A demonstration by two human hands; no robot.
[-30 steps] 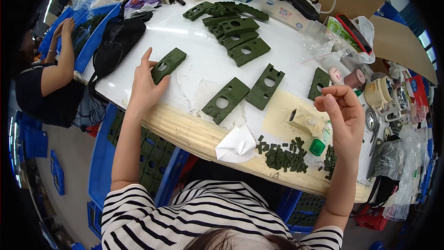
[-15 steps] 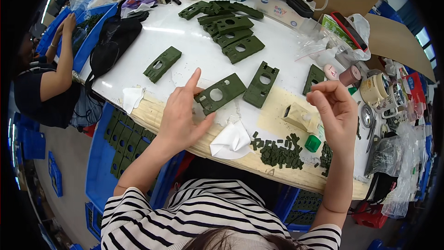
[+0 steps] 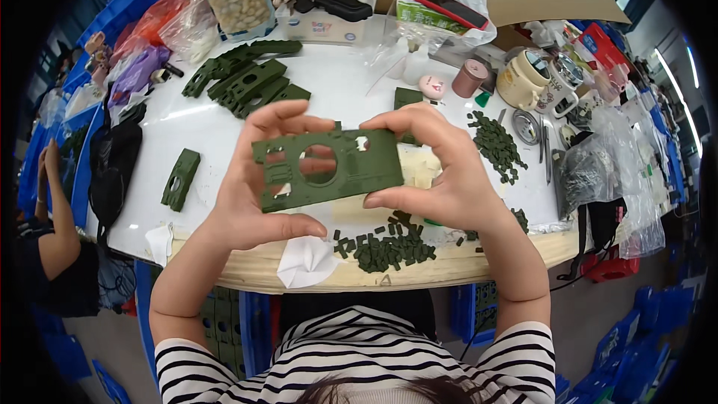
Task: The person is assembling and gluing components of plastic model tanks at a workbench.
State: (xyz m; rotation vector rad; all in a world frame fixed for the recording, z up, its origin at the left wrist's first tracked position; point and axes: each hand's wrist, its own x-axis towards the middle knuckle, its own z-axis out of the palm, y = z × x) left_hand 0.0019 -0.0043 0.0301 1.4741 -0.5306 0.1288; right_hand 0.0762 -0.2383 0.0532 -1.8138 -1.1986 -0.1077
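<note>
A dark green plastic toy-tank hull [image 3: 351, 172], flat with a large round hole, is held up above the table between my two hands. My right hand [image 3: 441, 172] grips its right end, with the thumb below and the fingers along the top. Behind the hull's left end curl the fingers of my left hand [image 3: 243, 187], partly showing through the holes; its thumb stretches below the lower edge. A pile of small green plastic pieces [image 3: 385, 249] lies near the table's front edge, beside a folded white paper [image 3: 307, 262].
More green hulls [image 3: 250, 86] are stacked at the back left, and a single one [image 3: 180, 179] lies at the left. Farther right are another heap of small pieces [image 3: 497, 146], a pink spool [image 3: 470, 78] and a cream mug [image 3: 522, 81]. A co-worker's arm [image 3: 56, 217] shows at far left.
My hands were apart, the left beside a hull and the right raised with bent fingers. They have come together around a lifted hull. The view has swung to the right.
</note>
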